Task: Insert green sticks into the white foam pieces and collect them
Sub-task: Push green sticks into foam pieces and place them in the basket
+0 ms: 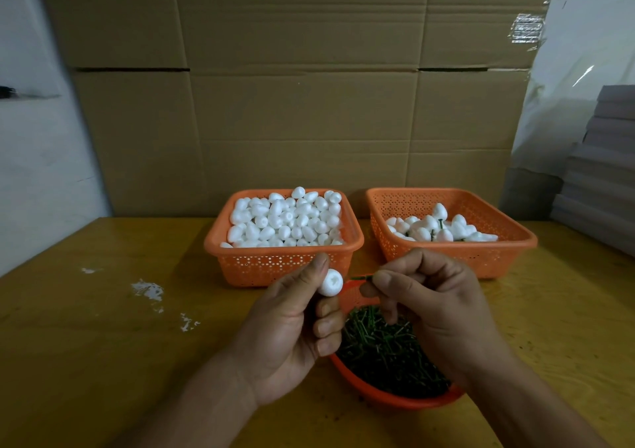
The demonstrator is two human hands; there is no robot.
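My left hand holds a white foam piece between thumb and fingers, its flat end turned to the right. My right hand pinches a short green stick, whose tip points left at the foam piece with a small gap between them. Beneath both hands is an orange basket full of green sticks. Further back, the left orange basket is heaped with plain foam pieces. The right orange basket holds foam pieces with sticks in them.
The baskets stand on a yellow wooden table with white foam crumbs at the left. A wall of cardboard boxes rises behind. A stack of grey sheets stands at the far right.
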